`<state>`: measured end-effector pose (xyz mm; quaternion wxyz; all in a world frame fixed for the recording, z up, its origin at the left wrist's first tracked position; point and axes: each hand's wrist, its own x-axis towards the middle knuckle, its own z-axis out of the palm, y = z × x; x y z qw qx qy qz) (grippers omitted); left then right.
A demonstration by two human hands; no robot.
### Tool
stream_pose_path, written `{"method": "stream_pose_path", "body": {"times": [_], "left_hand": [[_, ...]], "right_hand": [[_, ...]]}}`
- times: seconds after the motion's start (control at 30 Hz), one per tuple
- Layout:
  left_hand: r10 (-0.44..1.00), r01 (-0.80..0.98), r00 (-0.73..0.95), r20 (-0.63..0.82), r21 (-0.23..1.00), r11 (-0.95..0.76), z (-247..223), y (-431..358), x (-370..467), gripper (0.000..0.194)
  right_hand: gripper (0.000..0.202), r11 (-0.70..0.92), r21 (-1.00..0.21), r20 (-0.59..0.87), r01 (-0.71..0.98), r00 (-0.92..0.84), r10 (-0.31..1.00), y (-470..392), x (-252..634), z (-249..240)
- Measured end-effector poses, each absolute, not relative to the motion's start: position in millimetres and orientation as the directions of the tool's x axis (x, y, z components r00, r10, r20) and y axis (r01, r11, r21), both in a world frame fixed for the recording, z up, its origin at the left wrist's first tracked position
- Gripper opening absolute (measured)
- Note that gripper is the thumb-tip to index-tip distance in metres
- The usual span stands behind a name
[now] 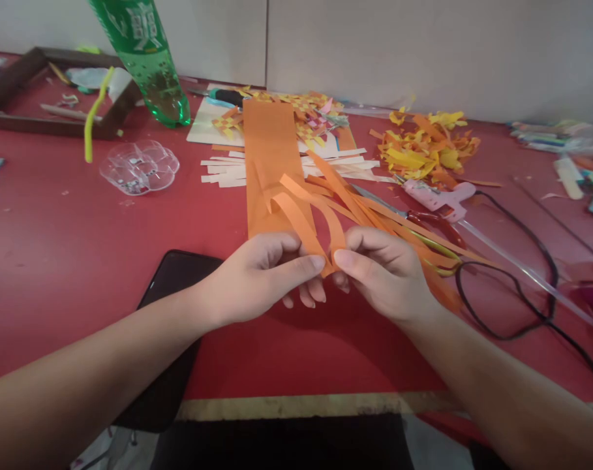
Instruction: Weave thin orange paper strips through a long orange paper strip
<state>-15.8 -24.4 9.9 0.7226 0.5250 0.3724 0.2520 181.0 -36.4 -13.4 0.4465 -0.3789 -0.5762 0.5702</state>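
Between my two hands is an orange paper strip [296, 214], bent so that two curved lengths rise from a low point at my thumbs. My left hand [271, 271] pinches it from the left, thumb on top. My right hand [381, 271] grips the other side, its thumb close to the left one. Just behind lies a wide orange paper sheet [271, 137]. Loose orange strips [374, 209] fan out behind and to the right of my right hand. A black phone [179, 281] lies partly beneath my left forearm.
Scissors [433, 225] and a pink glue gun [443, 198] with a black cord lie right. Yellow and orange scraps [428, 147] are heaped behind them. White strips [225, 171] spread under the sheet. A green bottle [152, 72], clear palette [139, 168] and brown frame [12, 121] stand left.
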Motion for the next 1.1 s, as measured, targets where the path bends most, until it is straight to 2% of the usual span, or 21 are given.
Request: {"method": "stream_pose_path", "body": {"times": [0.2, 0.37, 0.5, 0.7, 0.9, 0.97, 1.1], "left_hand": [[0.749, 0.085, 0.589, -0.303, 0.945, 0.316, 10.3, -24.6, -16.0, 0.023], [0.634, 0.184, 0.679, -0.37, 0.922, 0.341, 8.0, -24.9, -14.0, 0.021], [0.618, 0.185, 0.695, -0.367, 0.922, 0.34, 7.8, -26.1, -14.1, 0.021], [0.644, 0.123, 0.702, -0.306, 0.942, 0.313, 9.1, -26.9, -16.6, 0.026], [0.705, 0.133, 0.648, -0.289, 0.954, 0.268, 5.1, -24.4, -15.1, 0.046], [0.742, 0.129, 0.606, -0.287, 0.956, 0.264, 3.8, -24.5, -15.1, 0.045], [0.842, 0.054, 0.463, -0.276, 0.957, 0.284, 5.7, -25.4, -14.9, 0.03]], "right_hand": [[0.022, 0.047, -0.985, 0.086, -0.163, -0.242, 0.967, -35.3, 184.7, -14.6], [0.024, 0.077, -0.995, 0.094, -0.061, -0.349, 0.933, -35.3, 181.8, -9.3], [0.026, 0.049, -0.999, 0.051, -0.016, -0.405, 0.913, -35.6, 178.0, -3.6], [0.026, -0.008, -0.998, 0.024, -0.068, -0.457, 0.889, -35.1, 177.9, -3.7], [0.025, -0.046, -0.994, 0.009, -0.102, -0.478, 0.878, -35.2, 177.1, -5.5], [0.025, -0.057, -0.992, 0.008, -0.114, -0.501, 0.866, -36.2, 177.7, -6.6], [0.027, -0.12, -0.991, -0.068, -0.06, -0.542, 0.837, -38.8, 180.7, -8.0]]}}
